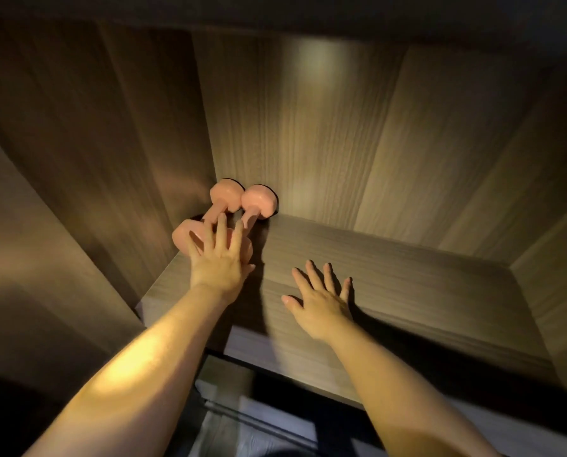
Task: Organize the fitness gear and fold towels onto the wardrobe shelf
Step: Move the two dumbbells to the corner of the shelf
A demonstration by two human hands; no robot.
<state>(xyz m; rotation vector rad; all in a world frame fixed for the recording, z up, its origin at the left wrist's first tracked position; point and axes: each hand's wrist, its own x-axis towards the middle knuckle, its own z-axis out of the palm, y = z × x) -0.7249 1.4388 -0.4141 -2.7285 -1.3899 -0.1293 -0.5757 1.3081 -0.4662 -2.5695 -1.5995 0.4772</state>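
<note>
Dumbbells: we see two pink dumbbells (229,212) side by side in the shelf's back-left corner, far heads against the back panel.
Long axis: front to back, in line with our reach.
Left hand (218,258): fingers spread flat over the near heads, pressing rather than gripping.
Right hand (321,301): open, palm down on the bare wardrobe shelf (424,291), holding nothing, apart from the dumbbells.
Nearer hand: left; we judge any further push goes straight back.
Towels: none in view.

Two dumbbells (229,209) side by side in shelf's (407,291) back-left corner
</note>
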